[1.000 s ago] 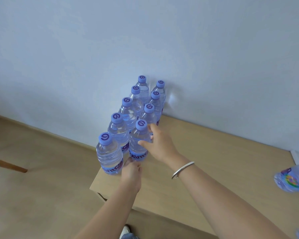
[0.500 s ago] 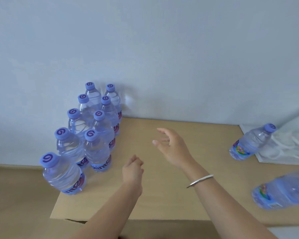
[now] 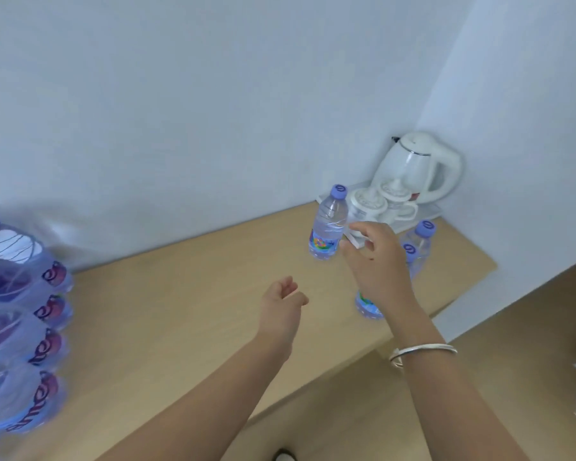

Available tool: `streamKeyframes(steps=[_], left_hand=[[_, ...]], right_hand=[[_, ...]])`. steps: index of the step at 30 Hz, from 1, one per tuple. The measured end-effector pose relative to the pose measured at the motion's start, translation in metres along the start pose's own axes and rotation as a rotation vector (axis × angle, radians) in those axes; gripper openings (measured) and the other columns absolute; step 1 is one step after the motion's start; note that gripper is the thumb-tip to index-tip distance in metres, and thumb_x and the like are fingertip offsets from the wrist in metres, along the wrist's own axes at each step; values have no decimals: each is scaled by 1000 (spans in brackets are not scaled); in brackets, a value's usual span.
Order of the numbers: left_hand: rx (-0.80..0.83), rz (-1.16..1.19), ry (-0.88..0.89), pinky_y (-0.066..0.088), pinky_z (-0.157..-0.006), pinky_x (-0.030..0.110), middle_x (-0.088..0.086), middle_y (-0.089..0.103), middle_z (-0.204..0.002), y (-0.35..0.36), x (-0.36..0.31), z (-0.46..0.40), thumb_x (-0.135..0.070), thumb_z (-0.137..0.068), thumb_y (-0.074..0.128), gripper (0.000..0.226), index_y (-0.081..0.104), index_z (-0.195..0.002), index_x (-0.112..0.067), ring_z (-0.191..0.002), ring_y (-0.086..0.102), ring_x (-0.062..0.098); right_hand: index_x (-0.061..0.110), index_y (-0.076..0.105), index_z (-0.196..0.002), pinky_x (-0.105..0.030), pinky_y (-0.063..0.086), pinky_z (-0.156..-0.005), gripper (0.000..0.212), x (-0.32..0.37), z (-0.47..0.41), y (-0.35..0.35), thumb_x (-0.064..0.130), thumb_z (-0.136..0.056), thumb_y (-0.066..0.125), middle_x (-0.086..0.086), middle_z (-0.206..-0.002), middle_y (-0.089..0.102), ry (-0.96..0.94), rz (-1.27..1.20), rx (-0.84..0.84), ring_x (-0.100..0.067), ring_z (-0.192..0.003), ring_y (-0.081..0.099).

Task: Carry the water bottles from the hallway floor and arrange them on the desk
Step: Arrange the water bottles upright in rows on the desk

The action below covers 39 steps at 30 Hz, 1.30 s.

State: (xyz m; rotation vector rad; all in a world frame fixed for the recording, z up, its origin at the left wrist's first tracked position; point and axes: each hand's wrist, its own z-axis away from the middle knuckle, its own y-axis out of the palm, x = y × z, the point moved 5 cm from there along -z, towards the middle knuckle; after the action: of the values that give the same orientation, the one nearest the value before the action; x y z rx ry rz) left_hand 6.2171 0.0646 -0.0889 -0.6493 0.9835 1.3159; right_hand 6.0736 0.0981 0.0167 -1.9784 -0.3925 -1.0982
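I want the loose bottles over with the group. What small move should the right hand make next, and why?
Probably close the right hand round the upright bottle by the tray: its open fingers are beside that bottle, holding nothing, and the grouped bottles stand far left.

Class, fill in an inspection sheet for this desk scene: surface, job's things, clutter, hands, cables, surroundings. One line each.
Surface: light wooden desk, set against the wall.
Job's things: grouped water bottles at the left edge, blurred; one upright bottle near the tray; two more bottles partly behind the right hand.
Clutter: white electric kettle and white cups on a tray in the corner.
Hands: left hand loosely curled, empty; right hand open, reaching beside the upright bottle.
Cables: nothing seen.
Surroundings: plain white wall; wooden floor.
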Motion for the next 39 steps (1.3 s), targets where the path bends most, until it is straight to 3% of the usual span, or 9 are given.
streamKeyframes(steps=[5, 7, 10, 14, 19, 23, 28, 35, 39], left_hand=[[91, -72, 22, 44, -92, 30, -1, 56, -115, 38, 1, 0, 2, -83, 58, 47, 51, -127, -11, -107, 54, 15], [89, -83, 19, 44, -95, 32, 0, 56, -114, 44, 3, -1, 2, -82, 58, 47, 50, -127, -10, -107, 54, 16], [73, -82, 13, 45, -94, 33, 2, 56, -114, 48, 4, -5, 4, -82, 58, 46, 51, -126, -10, -104, 54, 16], [63, -52, 23, 47, -73, 24, 0, 57, -109, 46, 0, -11, 4, -83, 58, 42, 53, -121, -12, -92, 55, 12], [38, -46, 27, 47, -71, 23, -1, 57, -105, 42, 1, -16, 4, -83, 58, 38, 53, -117, -13, -90, 55, 13], [89, -97, 18, 45, -69, 23, -4, 57, -102, 40, 7, -16, 4, -81, 60, 41, 53, -118, -13, -86, 55, 10], [218, -346, 78, 43, -72, 19, -6, 51, -126, 31, 17, -16, 0, -78, 67, 60, 47, -131, -19, -102, 54, 13], [329, -523, 151, 40, -83, 18, -24, 42, -132, -7, 28, -3, -13, -65, 83, 92, 32, -137, -38, -119, 44, 9], [291, -375, 268, 44, -74, 10, -28, 59, -113, -35, 8, 16, -13, -60, 84, 84, 41, -124, -44, -105, 56, -5]], right_hand=[[6, 49, -127, -17, 24, -94, 54, -45, -4, -35, 8, -76, 68, -8, -122, 47, 113, 142, -176, -23, -117, 39], [7, 45, -127, -25, 26, -101, 60, -64, -5, -37, 10, -73, 71, -6, -119, 45, 198, 135, -174, -21, -114, 38], [9, 49, -102, -28, 36, -82, 40, -83, -8, -37, 7, -69, 72, 0, -97, 45, 235, -24, -180, -12, -83, 44], [15, 48, -118, -22, 33, -85, 53, -102, -10, -45, 15, -72, 75, 7, -114, 44, 283, -102, -318, -8, -100, 44], [14, 50, -99, -25, 37, -76, 40, -114, -19, -24, 21, -72, 78, 0, -97, 58, 319, -57, -58, -20, -88, 55], [7, 51, -96, -31, 42, -76, 36, -119, -21, -23, 28, -77, 73, -2, -91, 60, 330, -6, -47, -26, -88, 57], [15, 42, -81, -31, 35, -66, 33, -94, -17, -17, 40, -83, 64, 4, -73, 52, 232, 127, -31, -23, -76, 50], [24, 47, -69, -5, 36, -53, 25, -5, -17, 1, 27, -83, 67, 21, -55, 53, -1, -139, 242, 8, -53, 49], [8, 54, -80, -19, 44, -68, 25, 39, -16, 13, 30, -85, 65, 7, -70, 59, -62, -285, 408, -6, -65, 54]])
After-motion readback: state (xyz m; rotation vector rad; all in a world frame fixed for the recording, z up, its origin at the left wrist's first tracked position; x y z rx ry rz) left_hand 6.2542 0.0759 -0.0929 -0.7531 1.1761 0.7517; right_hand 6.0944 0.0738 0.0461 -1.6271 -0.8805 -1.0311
